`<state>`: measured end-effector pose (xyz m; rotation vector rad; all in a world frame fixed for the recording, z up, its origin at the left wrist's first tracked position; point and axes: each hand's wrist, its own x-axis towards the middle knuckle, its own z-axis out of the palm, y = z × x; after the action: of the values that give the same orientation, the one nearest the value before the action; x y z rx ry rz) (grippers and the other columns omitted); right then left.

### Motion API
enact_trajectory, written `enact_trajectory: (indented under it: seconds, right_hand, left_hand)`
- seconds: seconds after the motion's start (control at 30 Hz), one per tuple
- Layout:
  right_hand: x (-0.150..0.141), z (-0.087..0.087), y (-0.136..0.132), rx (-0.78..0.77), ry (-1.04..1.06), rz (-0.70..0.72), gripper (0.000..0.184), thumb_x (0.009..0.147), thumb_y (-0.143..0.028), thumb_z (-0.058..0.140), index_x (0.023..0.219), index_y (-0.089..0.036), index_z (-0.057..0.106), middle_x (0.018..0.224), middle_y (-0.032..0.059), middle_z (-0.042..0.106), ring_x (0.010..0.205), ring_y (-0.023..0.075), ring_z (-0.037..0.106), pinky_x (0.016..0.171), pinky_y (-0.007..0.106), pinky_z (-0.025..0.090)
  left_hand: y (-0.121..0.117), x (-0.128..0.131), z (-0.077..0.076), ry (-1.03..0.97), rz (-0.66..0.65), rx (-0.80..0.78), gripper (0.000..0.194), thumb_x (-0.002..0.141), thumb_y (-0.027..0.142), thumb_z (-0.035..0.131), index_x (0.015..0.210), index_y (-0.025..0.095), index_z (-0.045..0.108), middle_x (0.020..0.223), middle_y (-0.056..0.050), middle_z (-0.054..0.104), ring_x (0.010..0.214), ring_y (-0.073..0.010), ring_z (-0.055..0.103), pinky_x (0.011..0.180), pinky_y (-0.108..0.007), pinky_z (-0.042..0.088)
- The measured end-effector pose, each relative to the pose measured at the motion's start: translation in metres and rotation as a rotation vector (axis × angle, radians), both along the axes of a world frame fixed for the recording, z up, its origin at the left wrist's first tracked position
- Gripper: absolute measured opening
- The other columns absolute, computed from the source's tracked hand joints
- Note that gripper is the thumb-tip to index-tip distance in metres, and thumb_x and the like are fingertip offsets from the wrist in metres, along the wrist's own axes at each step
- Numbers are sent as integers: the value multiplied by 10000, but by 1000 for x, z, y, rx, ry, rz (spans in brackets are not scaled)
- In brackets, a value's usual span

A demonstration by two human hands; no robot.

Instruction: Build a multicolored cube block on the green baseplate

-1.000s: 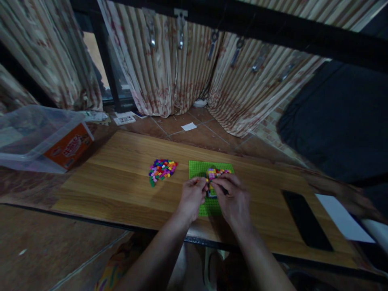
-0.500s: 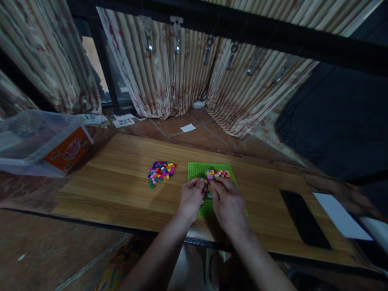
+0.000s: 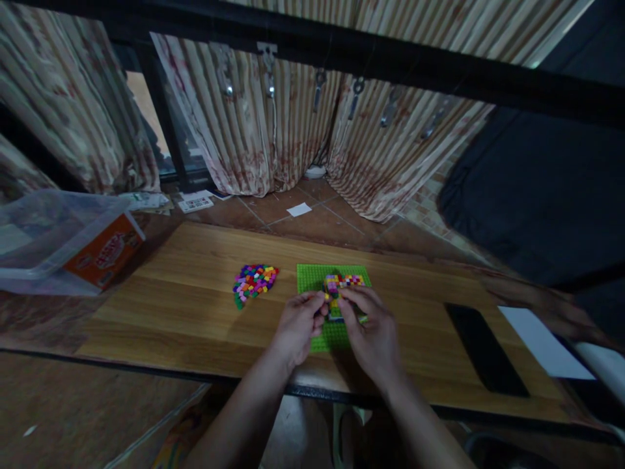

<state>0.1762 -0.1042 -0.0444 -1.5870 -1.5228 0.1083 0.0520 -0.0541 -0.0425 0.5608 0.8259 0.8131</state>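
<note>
A green studded baseplate (image 3: 312,277) lies on the wooden table (image 3: 195,286), with a block of small multicoloured bricks (image 3: 344,282) built on its far right part. My left hand (image 3: 297,322) rests on the plate's left side, fingers curled toward the built bricks. My right hand (image 3: 374,332) is over the plate's right side, fingertips pinched at the near edge of the built bricks; what it pinches is too small to name. A loose heap of coloured bricks (image 3: 254,281) lies left of the plate.
A clear plastic bin with an orange box (image 3: 102,251) stands at the table's left end. A black phone (image 3: 483,348) and a white sheet (image 3: 544,342) lie on the right. Striped curtains (image 3: 254,130) hang behind; papers are scattered on the tiled floor.
Both hands stay at the built bricks, fingers shifting slightly. The camera has tilted, so everything sits a little lower and left in view.
</note>
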Motion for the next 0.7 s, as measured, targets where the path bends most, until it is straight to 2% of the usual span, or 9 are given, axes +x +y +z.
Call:
enact_trajectory:
  seconds: [0.17,0.33,0.5,0.7]
  right_hand:
    - [-2,3,2,-51,123,84,138,870,-294,606,945,-262,717,1016,28,662,968,179,616,873,355,491]
    - [1,1,3,-44,150,108,127,872,-291,598,886,-269,722,952,21,662,929,183,616,857,363,479]
    - [14,-6,5,25,159,42,113,847,-305,632,896,-290,733,954,21,658,931,191,606,856,369,471]
    - [16,-8,7,-39,-38,23,122,851,-308,627,867,-300,747,971,26,641,955,210,562,841,374,454]
  left_hand:
    - [-1,-2,1,-67,-73,-16,279,637,299,753,716,123,551,587,46,477,411,3,314,358,-132,119]
    - [-3,-3,4,-79,-131,-8,277,646,312,747,696,118,556,602,42,480,410,8,303,362,-138,104]
    - [2,-4,2,89,-2,20,187,736,288,659,766,106,625,576,49,457,392,3,286,365,-156,109]
    - [4,-1,-2,197,67,18,163,756,277,636,754,115,622,552,54,444,378,-4,285,373,-172,112]
